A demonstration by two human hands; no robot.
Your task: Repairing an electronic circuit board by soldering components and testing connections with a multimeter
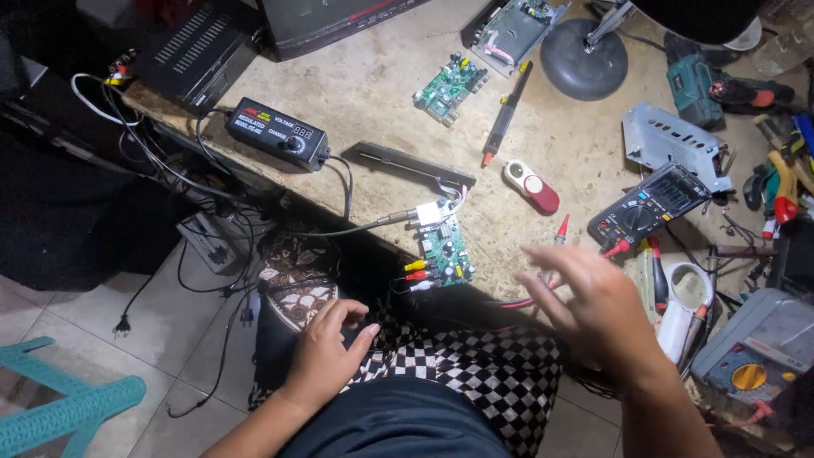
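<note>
head view: worn tan bench over pale floor tiles. left hand at 7 o'clock, loosely curled, empty, on checkered cloth. right hand at 4 o'clock, blurred, fingers spread wide, empty, just beside red probe; circuit board at centre.

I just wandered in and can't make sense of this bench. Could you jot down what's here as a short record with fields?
Setting: worn wooden workbench seen from above, with the person seated at it
Left hand: empty, fingers curled, resting on the checked cloth over the lap
Right hand: blurred, fingers spread, holding nothing, above the bench edge
Nearest the right hand: red probe and black multimeter
At the bench edge: green circuit board with coloured plugs attached
Power: black adjustable supply with a dial
</note>
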